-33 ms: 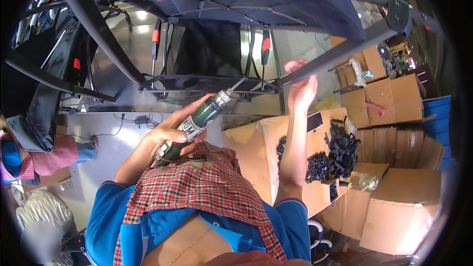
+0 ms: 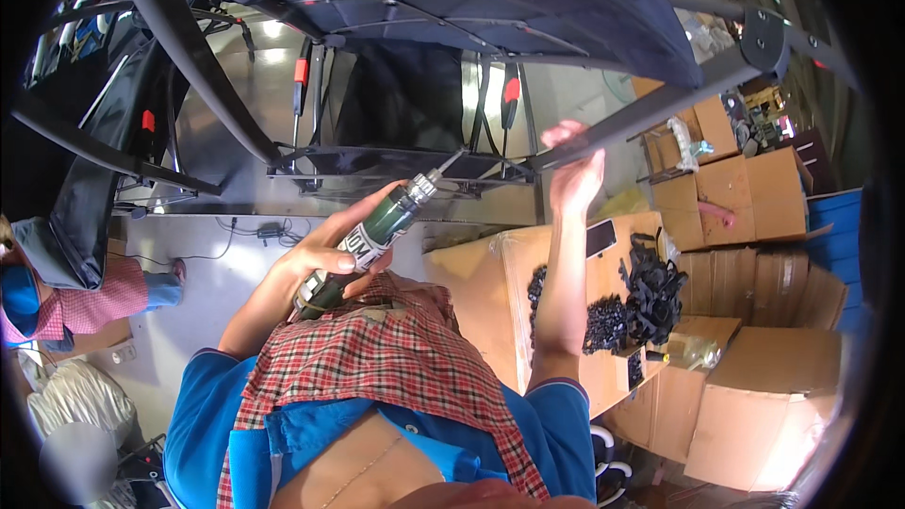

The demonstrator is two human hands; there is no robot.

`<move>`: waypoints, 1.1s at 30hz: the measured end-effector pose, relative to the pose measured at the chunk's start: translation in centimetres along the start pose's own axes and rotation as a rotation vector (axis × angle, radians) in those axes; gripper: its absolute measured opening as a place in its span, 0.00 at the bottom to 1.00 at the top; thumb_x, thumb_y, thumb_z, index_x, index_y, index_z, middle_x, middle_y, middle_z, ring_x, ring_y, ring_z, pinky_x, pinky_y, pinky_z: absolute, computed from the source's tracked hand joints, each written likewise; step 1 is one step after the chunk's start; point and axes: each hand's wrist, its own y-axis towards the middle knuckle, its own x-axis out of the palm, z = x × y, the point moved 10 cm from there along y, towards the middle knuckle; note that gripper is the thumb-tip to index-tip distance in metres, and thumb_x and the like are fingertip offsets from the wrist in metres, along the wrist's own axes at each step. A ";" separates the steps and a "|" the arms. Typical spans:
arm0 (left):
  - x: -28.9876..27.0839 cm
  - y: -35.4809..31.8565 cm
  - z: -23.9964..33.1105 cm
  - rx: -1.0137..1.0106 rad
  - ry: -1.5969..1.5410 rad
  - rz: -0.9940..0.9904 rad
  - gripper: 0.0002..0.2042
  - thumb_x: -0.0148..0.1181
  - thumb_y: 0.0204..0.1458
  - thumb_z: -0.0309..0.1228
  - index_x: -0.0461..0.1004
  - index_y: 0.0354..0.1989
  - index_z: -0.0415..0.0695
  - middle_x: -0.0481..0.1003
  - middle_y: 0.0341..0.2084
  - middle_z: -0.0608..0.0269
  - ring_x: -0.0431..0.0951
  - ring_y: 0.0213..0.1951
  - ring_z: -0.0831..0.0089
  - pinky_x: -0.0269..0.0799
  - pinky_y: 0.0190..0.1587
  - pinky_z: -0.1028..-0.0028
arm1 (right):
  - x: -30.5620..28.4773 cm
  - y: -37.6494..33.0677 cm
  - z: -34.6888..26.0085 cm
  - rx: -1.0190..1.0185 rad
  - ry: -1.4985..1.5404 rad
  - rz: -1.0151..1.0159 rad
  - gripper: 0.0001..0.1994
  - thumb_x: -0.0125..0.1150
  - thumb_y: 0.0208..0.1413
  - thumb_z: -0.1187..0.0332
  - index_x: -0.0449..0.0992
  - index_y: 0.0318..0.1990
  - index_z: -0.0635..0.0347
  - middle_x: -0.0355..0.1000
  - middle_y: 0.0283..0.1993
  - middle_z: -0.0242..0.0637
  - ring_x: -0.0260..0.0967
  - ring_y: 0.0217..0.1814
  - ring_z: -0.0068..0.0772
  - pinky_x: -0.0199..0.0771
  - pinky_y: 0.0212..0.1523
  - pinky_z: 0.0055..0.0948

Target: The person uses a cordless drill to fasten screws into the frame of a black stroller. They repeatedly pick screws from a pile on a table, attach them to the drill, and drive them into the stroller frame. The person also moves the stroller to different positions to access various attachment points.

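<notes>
My left hand (image 2: 325,259) is wrapped round a green electric screwdriver (image 2: 382,226) with a white label band. Its metal bit slants up and to the right, and the tip overlaps the lower crossbar of a black folding-chair-like frame; I cannot tell whether it touches. My right hand (image 2: 577,179) is closed round a thick black frame tube (image 2: 641,118), near that tube's lower end. Its fingertips show above the tube and its palm below. Dark fabric (image 2: 443,0) spans the frame above both hands, and thin rods with red clips (image 2: 512,90) stand behind it.
A cardboard-topped surface (image 2: 481,273) at my right holds a phone (image 2: 600,237), small black parts (image 2: 606,322) and a heap of black strips (image 2: 655,287). Cardboard boxes (image 2: 768,396) stand farther right. At left are another black frame (image 2: 75,146) and a person in a checked apron (image 2: 104,297).
</notes>
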 end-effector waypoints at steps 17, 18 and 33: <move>-1.4 2.9 1.7 0.298 0.046 0.185 0.55 0.69 0.37 0.34 0.34 0.71 0.44 0.69 0.33 0.44 0.73 0.25 0.68 0.75 0.21 0.77 | 7.1 12.6 7.0 -0.327 -1.104 -0.586 0.09 0.58 0.47 0.77 0.78 0.37 0.57 0.77 0.40 0.39 0.72 0.48 0.43 0.67 0.53 0.36; -1.5 3.0 1.5 0.294 0.041 0.193 0.56 0.69 0.37 0.34 0.34 0.71 0.44 0.69 0.32 0.45 0.73 0.24 0.68 0.75 0.21 0.77 | 6.5 12.7 7.6 -0.302 -1.086 -0.631 0.09 0.58 0.47 0.78 0.78 0.36 0.57 0.77 0.39 0.38 0.72 0.47 0.43 0.67 0.53 0.37; -0.7 8.8 3.0 0.127 0.441 0.359 0.54 0.72 0.40 0.39 0.38 0.71 0.47 0.69 0.26 0.60 0.72 0.19 0.75 0.71 0.23 0.78 | 7.7 11.7 9.0 -0.624 -0.889 -0.674 0.14 0.66 0.51 0.62 0.79 0.41 0.61 0.76 0.43 0.44 0.71 0.45 0.48 0.68 0.48 0.41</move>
